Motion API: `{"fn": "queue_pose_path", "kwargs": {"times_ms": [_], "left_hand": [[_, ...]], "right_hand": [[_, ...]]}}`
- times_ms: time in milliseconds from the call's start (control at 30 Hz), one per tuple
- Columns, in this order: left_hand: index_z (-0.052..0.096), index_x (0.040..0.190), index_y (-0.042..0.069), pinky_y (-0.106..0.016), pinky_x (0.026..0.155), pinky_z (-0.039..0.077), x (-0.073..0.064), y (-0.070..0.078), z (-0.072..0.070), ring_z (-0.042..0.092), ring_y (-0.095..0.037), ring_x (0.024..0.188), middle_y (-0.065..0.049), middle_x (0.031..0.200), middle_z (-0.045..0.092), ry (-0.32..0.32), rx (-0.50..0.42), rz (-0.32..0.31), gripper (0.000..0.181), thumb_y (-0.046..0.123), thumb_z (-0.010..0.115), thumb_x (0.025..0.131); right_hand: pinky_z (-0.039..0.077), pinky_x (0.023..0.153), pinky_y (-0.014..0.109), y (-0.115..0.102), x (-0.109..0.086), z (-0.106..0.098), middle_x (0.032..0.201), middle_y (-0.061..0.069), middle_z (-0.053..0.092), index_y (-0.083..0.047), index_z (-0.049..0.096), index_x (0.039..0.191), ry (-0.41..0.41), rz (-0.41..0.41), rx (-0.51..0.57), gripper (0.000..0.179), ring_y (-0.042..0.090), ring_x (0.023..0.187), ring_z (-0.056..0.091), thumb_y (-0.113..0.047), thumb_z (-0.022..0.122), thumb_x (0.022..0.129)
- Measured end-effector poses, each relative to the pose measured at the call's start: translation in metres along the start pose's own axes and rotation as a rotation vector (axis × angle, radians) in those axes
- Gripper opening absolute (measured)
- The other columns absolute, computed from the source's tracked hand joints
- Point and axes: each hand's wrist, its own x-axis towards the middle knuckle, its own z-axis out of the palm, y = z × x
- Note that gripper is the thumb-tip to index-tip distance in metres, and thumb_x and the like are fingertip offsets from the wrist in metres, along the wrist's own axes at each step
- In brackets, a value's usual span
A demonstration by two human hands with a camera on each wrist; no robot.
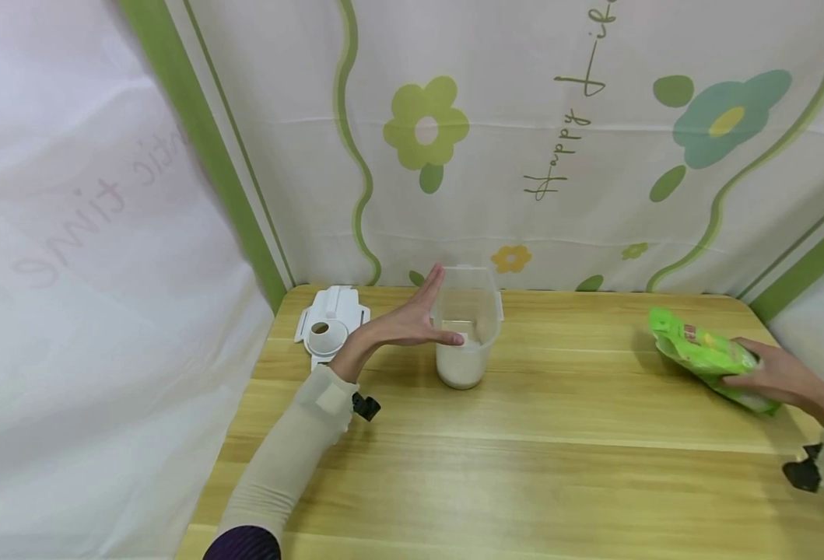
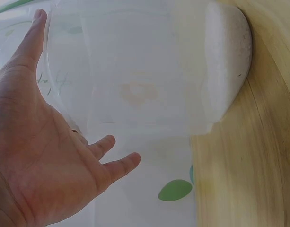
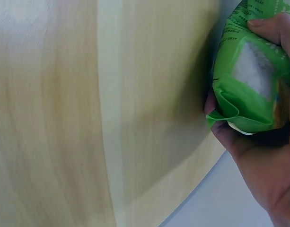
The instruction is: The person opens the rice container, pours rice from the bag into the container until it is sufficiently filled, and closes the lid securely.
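Note:
A clear plastic container [image 1: 466,303] stands upright on the table, with white contents [image 1: 461,365] at its bottom. My left hand [image 1: 412,320] is at its left side near the open top, thumb and fingers spread wide. In the left wrist view this hand [image 2: 45,142] has its fingers extended beside the see-through wall. On the right, my right hand [image 1: 779,373] grips a green plastic bag [image 1: 706,350] by its near end. The right wrist view shows white stuff through the bag's window [image 3: 253,70], with thumb and fingers curled round the bag.
A white plastic lid [image 1: 341,307] with a round cup-like piece [image 1: 326,336] on it lies at the back left, beside the left forearm. Behind the wooden table [image 1: 524,467] hangs a white curtain [image 1: 496,140] with flower prints; more white cloth hangs at the left.

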Motion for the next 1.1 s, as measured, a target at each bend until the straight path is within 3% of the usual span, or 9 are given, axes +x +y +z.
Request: {"fn": "queue_pose_path", "kwargs": {"times_ms": [200,467,967,1100], "left_hand": [[-0.023,0.166,0.020,-0.049,0.132,0.005,0.001,-0.001,-0.001,-0.019,-0.017,0.161,0.007,0.172,-0.032,0.003,0.003,0.004,0.153,0.095,0.068,0.068],[-0.023,0.166,0.021,-0.048,0.132,0.006,0.002,-0.001,-0.001,-0.017,-0.018,0.161,0.007,0.172,-0.032,-0.005,-0.002,0.003,0.146,0.081,0.076,0.078],[-0.022,0.167,0.021,-0.049,0.132,0.006,0.003,-0.003,-0.002,-0.017,-0.019,0.162,0.007,0.172,-0.031,-0.005,-0.007,0.011,0.153,0.092,0.071,0.069],[-0.021,0.167,0.020,-0.049,0.132,0.007,0.003,-0.003,-0.001,-0.016,-0.020,0.162,0.003,0.173,-0.030,-0.001,0.009,0.014,0.155,0.096,0.069,0.065]], "right_hand": [[0.041,0.065,0.026,-0.005,0.007,-0.001,0.100,0.004,0.063,0.009,0.056,0.132,-0.005,-0.010,0.021,0.067,-0.003,0.080,0.048,-0.019,0.090,0.082],[0.040,0.065,0.026,-0.017,0.015,-0.004,0.105,0.013,0.065,0.009,0.056,0.133,0.009,-0.030,0.011,0.069,-0.004,0.081,0.048,-0.021,0.091,0.081],[0.039,0.062,0.026,-0.038,0.027,-0.008,0.088,-0.012,0.059,0.001,0.060,0.123,0.080,-0.119,0.054,0.062,0.001,0.076,0.048,-0.016,0.093,0.073],[0.039,0.063,0.026,-0.044,0.031,-0.009,0.092,-0.009,0.061,0.003,0.060,0.127,0.083,-0.135,0.020,0.067,0.000,0.077,0.048,-0.017,0.094,0.072]]}}
